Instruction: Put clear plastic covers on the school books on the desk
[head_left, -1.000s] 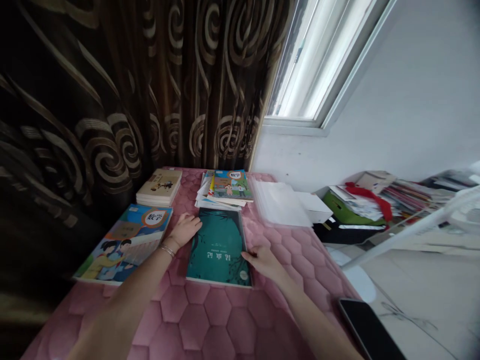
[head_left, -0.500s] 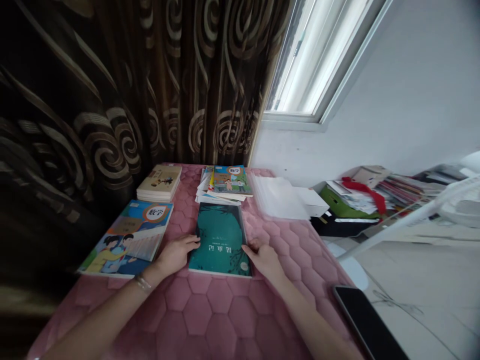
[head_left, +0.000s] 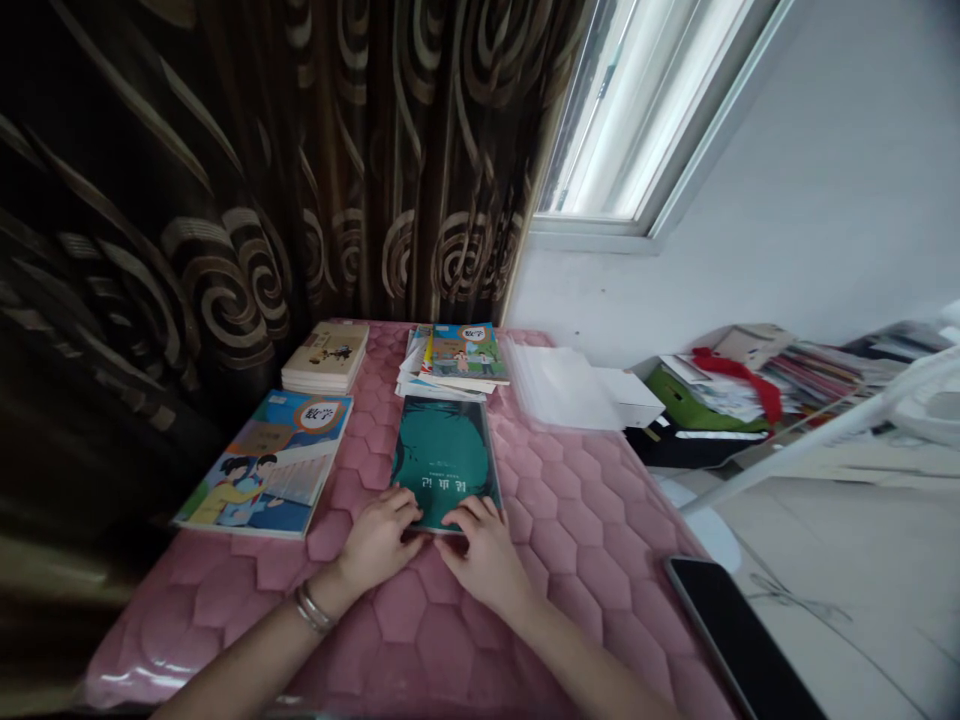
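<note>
A green book [head_left: 442, 450] lies flat on the pink quilted table cover, its title upside down from where I look. Over its near left corner my left hand [head_left: 382, 535] curls, fingers on the cover and thumb at the near edge. My right hand [head_left: 484, 550] grips the near right part the same way, its thumb close to the other thumb. To the left rests a blue mathematics textbook [head_left: 270, 465], apart from my left hand. Just behind the green book is a loose pile of papers topped by another mathematics textbook [head_left: 469, 355].
A stack of tan books [head_left: 326, 357] stands at the back left by the dark curtain [head_left: 247, 180]. Clear plastic sleeves [head_left: 559, 385] and a white box [head_left: 630, 398] lie at the back right. A black phone [head_left: 739, 635] sits at the right edge of the pink cover [head_left: 442, 640].
Both hands have moved from the green book's left and right sides to its near edge, closer together. The book stays in about the same place; the view has shifted slightly.
</note>
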